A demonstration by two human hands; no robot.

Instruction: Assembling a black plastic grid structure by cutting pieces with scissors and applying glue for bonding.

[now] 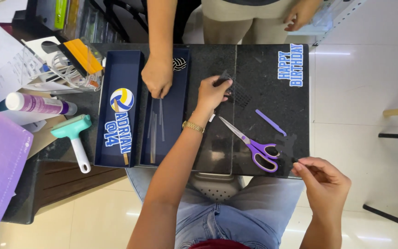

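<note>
My left hand point(212, 92) reaches over the black counter point(263, 87) and pinches a dark net-shaped cutout point(238, 92) lying on it; a gold watch sits on that wrist. My right hand point(321, 177) hovers at the counter's near right edge, its fingertips closed on a tiny dark scrap point(295, 160). Purple-handled scissors point(252, 144) lie between my hands, blades pointing toward my left wrist. A small purple tool point(270, 122) rests just beyond them.
Another person's hand point(157, 76) reaches into a navy tray point(173, 103) holding clear sticks. A second navy tray point(120, 69) holds a volleyball name topper point(120, 120). A blue lettered cutout point(291, 64) lies far right. A teal roller point(74, 138), glue tube point(38, 103) and purple mat point(1, 157) sit left.
</note>
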